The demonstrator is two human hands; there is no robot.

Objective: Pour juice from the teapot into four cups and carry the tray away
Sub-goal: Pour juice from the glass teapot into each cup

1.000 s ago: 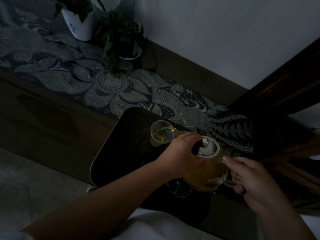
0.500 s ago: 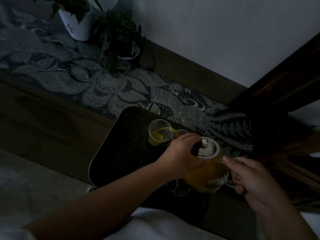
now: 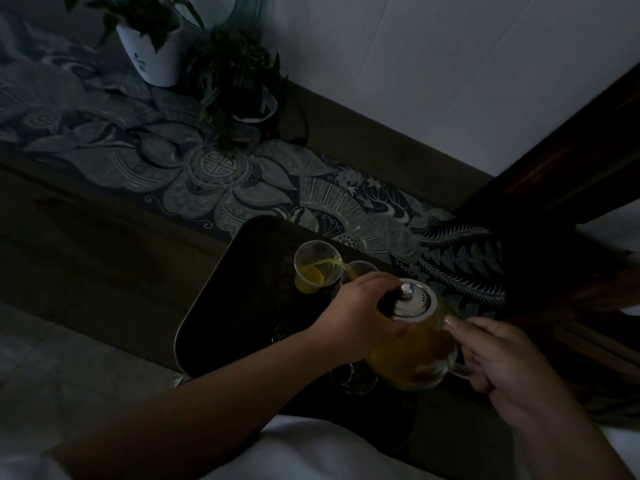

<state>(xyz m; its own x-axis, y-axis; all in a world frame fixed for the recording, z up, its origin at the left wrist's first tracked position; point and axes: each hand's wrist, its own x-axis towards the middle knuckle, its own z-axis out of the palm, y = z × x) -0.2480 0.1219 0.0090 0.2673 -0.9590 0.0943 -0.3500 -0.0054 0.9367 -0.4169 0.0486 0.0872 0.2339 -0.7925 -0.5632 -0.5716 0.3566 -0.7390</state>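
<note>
The right hand [image 3: 509,362] curls its fingers round the handle of the glass teapot [image 3: 415,351], tilted above the dark tray [image 3: 242,306]; the left hand [image 3: 360,317] pinches the lid knob [image 3: 406,290]; juice streams into the far cup [image 3: 316,266].

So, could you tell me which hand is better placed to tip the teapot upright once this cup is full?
Right. The right hand grips the teapot handle, so it sets the tilt; the left hand only holds the lid.
</note>
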